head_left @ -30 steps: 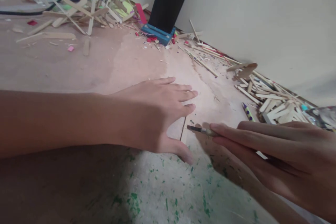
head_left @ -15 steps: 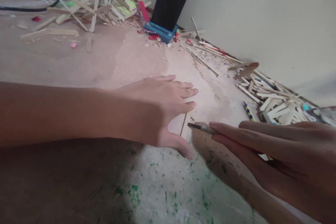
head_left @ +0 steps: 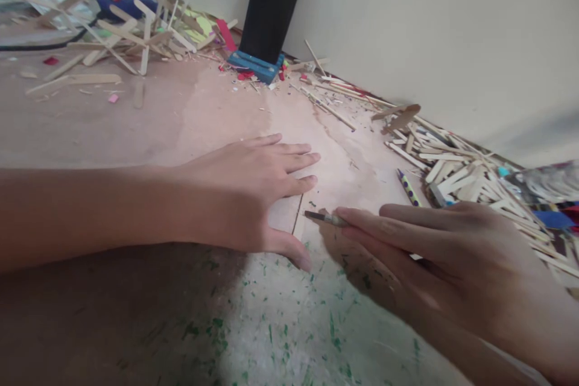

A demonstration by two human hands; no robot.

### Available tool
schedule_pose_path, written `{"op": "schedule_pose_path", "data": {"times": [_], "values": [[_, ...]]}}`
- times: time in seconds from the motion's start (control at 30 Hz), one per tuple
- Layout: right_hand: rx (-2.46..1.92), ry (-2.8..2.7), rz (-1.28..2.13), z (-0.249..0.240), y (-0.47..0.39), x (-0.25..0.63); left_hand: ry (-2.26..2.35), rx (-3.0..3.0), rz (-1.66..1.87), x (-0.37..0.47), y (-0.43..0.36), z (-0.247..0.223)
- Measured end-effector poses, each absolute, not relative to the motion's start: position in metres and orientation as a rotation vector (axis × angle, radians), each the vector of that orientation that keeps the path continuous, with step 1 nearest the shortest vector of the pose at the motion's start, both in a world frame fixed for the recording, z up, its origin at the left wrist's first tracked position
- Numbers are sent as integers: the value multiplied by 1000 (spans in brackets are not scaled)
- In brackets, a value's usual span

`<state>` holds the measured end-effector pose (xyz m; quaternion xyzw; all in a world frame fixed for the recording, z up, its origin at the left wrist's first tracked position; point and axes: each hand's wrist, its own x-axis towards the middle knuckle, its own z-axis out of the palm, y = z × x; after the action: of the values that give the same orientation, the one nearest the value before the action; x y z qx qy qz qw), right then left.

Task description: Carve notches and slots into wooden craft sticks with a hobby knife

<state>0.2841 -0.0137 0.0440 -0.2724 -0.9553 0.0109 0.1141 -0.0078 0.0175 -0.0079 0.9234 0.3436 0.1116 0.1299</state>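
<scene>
My left hand lies flat on the work surface with its fingers spread. Between its thumb and forefinger shows a pale thin strip with a dark line along it; the rest is hidden under the palm. My right hand is closed round a slim craft knife, gripped like a pen. Its dark tip points left and is close beside the line; whether it touches the strip I cannot tell.
Loose craft sticks are heaped at right along the wall, with a patterned pen in front. At the back stands a dark post on a blue base. More sticks and paper scraps lie at back left. Green flecks mark the near surface.
The view has swung a little to the right, so the surroundings sit further left in the picture. The left hand stays spread flat, and the knife tip is still beside the dark line.
</scene>
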Motion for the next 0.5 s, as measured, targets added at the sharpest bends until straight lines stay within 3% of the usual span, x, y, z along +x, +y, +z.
{"op": "schedule_pose_path", "data": {"times": [0.2, 0.5], "values": [[-781, -2849, -38, 44, -12, 290, 981, 2720, 384, -8, 17, -10], [-1099, -2592, 262, 32, -29, 280, 988, 2721, 396, -8, 18, -9]]}}
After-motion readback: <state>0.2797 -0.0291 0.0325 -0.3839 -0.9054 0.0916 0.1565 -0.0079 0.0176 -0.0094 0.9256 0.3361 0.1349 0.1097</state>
